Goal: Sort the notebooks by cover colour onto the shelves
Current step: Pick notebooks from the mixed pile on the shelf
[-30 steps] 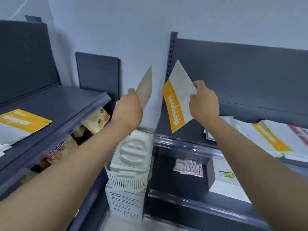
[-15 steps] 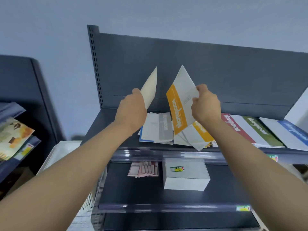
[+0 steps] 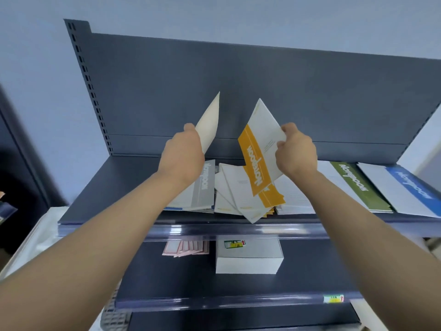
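My right hand [image 3: 297, 150] grips a white notebook with an orange band [image 3: 259, 149], held upright above the top shelf [image 3: 114, 185]. My left hand [image 3: 182, 152] holds a second notebook [image 3: 210, 123] on edge, showing only its plain cream side. Below them on the shelf lie a grey-banded notebook [image 3: 205, 187], a loose pile of orange-banded notebooks [image 3: 241, 197], a green-banded one [image 3: 358, 185] and a blue-banded one [image 3: 410, 187]. Both hands hover above the piles without touching them.
A dark grey back panel [image 3: 262, 91] rises behind the shelf. The lower shelf carries a white box [image 3: 249, 258] and pink slips [image 3: 186, 248]. A white basket [image 3: 31, 244] stands at the lower left, and another dark shelf unit [image 3: 14, 163] is at the far left.
My view has swung right from the left shelf unit to face this shelf squarely. Both hands still hold their notebooks upright, now over the grey and orange piles.
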Demonstrator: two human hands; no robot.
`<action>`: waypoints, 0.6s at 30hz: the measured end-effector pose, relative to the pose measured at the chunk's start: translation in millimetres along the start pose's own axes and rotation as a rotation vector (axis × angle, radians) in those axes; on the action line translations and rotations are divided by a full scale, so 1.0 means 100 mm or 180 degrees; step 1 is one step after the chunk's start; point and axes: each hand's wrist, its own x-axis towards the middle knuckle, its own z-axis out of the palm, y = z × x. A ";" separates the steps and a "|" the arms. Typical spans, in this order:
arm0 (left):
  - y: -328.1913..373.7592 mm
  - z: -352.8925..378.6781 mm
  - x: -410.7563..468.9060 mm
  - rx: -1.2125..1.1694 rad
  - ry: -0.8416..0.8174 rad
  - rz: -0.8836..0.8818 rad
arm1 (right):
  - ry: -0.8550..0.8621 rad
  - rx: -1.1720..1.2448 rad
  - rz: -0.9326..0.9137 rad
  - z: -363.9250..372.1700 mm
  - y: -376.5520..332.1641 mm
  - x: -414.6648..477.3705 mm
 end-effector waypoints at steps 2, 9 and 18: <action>0.02 0.03 0.04 -0.0009 -0.0007 0.0061 | 0.0036 -0.0018 0.0038 0.00 0.04 0.00; 0.04 0.17 0.15 0.0091 -0.0112 0.0256 | 0.0019 -0.0105 0.0190 0.00 0.11 0.08; 0.18 0.32 0.29 0.0369 -0.0049 0.0177 | -0.0243 0.0249 0.0309 0.15 0.27 0.33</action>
